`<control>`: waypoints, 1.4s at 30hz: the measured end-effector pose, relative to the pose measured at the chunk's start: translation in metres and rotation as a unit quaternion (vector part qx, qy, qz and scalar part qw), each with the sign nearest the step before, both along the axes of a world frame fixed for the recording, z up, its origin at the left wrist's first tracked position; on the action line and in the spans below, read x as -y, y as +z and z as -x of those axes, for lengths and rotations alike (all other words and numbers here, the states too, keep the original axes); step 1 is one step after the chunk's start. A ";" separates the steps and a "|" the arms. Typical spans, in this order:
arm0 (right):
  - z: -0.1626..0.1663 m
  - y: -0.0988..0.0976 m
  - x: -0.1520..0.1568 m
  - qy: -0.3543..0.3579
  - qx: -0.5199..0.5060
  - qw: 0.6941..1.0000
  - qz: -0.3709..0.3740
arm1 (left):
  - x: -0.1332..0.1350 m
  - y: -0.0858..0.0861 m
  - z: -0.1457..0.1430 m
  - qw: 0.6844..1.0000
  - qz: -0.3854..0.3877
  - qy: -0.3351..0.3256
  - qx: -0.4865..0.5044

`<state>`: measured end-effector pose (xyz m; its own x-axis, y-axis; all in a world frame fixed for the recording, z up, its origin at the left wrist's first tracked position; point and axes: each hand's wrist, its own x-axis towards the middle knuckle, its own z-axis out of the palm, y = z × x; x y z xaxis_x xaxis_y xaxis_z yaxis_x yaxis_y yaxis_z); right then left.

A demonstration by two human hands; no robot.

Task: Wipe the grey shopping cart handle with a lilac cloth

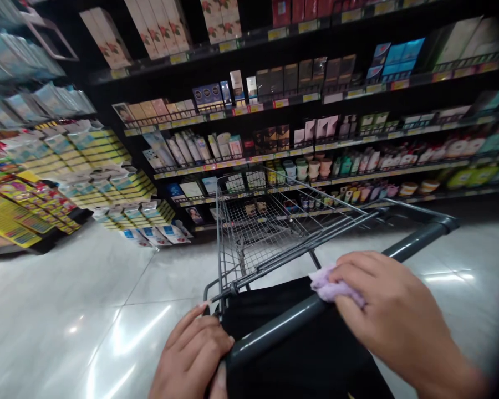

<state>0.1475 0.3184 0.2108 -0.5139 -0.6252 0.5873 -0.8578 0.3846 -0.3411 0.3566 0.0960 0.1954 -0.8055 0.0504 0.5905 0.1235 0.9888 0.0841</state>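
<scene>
A wire shopping cart (249, 233) stands in front of me with a dark grey handle bar (416, 239) running across it. My left hand (193, 354) is wrapped round the left end of the bar. My right hand (382, 299) presses a small lilac cloth (330, 285) onto the middle of the bar, fingers curled over it. A black bag or cloth (299, 354) fills the seat part of the cart just below the bar. The cart's basket looks bare.
Dark shelves (299, 100) full of boxed and bottled cosmetics run across the back. A low display of stacked packets (87, 166) slopes down at the left. Glossy pale floor tiles (66, 310) stretch between the display and the cart.
</scene>
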 end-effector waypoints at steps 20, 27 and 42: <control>-0.066 -0.005 0.051 0.125 -0.029 0.990 0.058 | -0.031 -0.001 0.011 0.984 0.137 0.115 -0.010; -0.032 -0.008 0.029 0.070 0.009 0.997 0.034 | 0.001 0.000 -0.003 0.982 0.160 0.097 -0.014; -0.031 -0.021 0.013 -0.030 -0.046 0.995 0.087 | 0.018 0.007 -0.017 0.979 0.059 0.196 0.004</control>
<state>0.1785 0.3054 0.1902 -0.4860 -0.4802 0.7302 -0.8658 0.3781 -0.3277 0.3741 0.0778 0.2028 -0.7808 -0.1959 0.5933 -0.2669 0.9632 -0.0332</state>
